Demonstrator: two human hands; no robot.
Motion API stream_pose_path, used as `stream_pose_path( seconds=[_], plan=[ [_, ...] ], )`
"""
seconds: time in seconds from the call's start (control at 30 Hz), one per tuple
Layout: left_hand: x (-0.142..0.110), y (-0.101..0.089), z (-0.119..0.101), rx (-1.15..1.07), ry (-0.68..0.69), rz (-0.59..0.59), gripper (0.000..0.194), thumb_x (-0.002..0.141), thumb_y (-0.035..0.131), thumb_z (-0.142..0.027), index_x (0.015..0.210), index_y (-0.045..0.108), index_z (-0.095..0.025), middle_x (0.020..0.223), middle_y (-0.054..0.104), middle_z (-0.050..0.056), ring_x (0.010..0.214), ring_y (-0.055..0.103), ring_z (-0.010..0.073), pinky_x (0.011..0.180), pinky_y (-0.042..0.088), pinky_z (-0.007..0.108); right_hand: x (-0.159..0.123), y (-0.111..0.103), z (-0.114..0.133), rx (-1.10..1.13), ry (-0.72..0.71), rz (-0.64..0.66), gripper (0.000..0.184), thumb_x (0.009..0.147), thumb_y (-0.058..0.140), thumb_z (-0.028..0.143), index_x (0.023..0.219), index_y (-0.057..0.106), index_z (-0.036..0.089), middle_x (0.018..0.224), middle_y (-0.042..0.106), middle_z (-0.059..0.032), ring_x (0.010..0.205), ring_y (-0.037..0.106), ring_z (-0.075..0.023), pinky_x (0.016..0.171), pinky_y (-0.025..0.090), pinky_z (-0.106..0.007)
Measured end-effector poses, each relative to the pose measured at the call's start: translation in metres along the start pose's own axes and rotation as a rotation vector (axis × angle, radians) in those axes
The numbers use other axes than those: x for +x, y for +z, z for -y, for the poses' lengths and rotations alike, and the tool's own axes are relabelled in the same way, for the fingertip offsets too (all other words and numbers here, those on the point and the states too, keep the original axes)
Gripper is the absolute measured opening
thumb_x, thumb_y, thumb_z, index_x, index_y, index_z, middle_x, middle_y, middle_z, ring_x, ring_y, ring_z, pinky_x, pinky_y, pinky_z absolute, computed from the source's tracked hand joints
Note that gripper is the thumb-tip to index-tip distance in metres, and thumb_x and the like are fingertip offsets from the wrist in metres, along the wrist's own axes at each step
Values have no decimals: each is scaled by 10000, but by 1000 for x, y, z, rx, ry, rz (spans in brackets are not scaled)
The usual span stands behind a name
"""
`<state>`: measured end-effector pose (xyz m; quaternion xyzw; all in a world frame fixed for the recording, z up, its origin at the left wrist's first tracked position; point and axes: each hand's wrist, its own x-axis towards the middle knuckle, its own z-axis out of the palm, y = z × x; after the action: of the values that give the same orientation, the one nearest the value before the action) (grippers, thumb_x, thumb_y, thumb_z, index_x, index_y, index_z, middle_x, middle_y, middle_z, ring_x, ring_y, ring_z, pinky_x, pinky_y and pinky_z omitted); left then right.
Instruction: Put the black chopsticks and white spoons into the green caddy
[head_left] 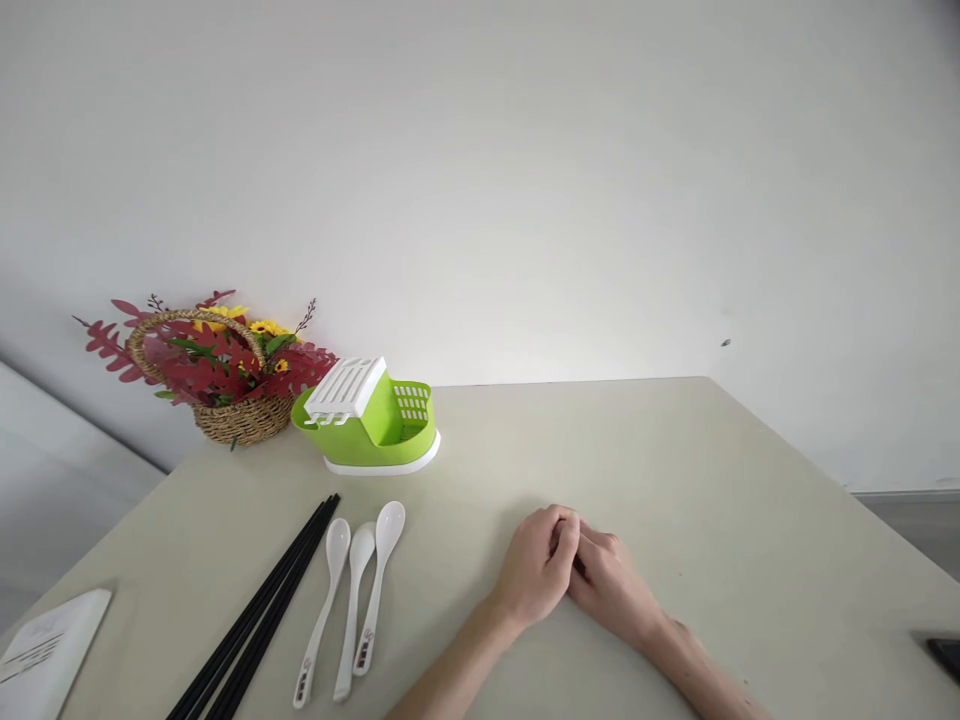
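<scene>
My left hand (535,566) and my right hand (616,588) rest together on the table, closed and folded into each other with no object showing between them. The left thumb lies over the right fingers, so some fingertips are hidden. To the left of them lie three white spoons (352,600), side by side with bowls pointing away from me. Beside the spoons is a bundle of black chopsticks (262,610), its near end cut off by the frame. Farther back stands a green and white utensil holder (382,440) with a slotted white top and an open side basket.
A wicker basket (244,420) of red leaves and yellow flowers stands behind the holder's left side, by the wall (525,200). A white printed object (56,650) lies at the table's left edge, a dark object (945,655) at its right. The pale table (600,450) narrows toward the wall.
</scene>
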<state>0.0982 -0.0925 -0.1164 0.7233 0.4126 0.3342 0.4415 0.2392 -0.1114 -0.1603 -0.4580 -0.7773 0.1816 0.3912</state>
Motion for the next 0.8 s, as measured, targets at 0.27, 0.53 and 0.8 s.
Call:
stream_pose_path(
  seconds=[0.27,0.53,0.8],
  plan=[
    [0,-1,0,3,11,0,384,1067,347,-434,976,656,-224,995,739,53,921,668,205,849,511,333,0,0,-1,4,0,1,255,881,433,71,883,646,211,819,718,-37,648,645,-153,563,444,-233],
    [0,0,1,12,2,-7,382,1065,349,-439,983,657,-226,970,731,48,919,667,207,851,513,339,0,0,0,4,3,3,252,886,434,78,886,646,214,819,722,-33,634,637,-147,564,440,-232],
    [-1,0,2,13,12,2,374,1066,350,-431,985,655,-230,978,732,42,922,670,203,851,515,335,0,-1,0,0,13,15,256,888,437,79,892,654,214,827,730,-38,647,651,-154,570,445,-239]
  ],
)
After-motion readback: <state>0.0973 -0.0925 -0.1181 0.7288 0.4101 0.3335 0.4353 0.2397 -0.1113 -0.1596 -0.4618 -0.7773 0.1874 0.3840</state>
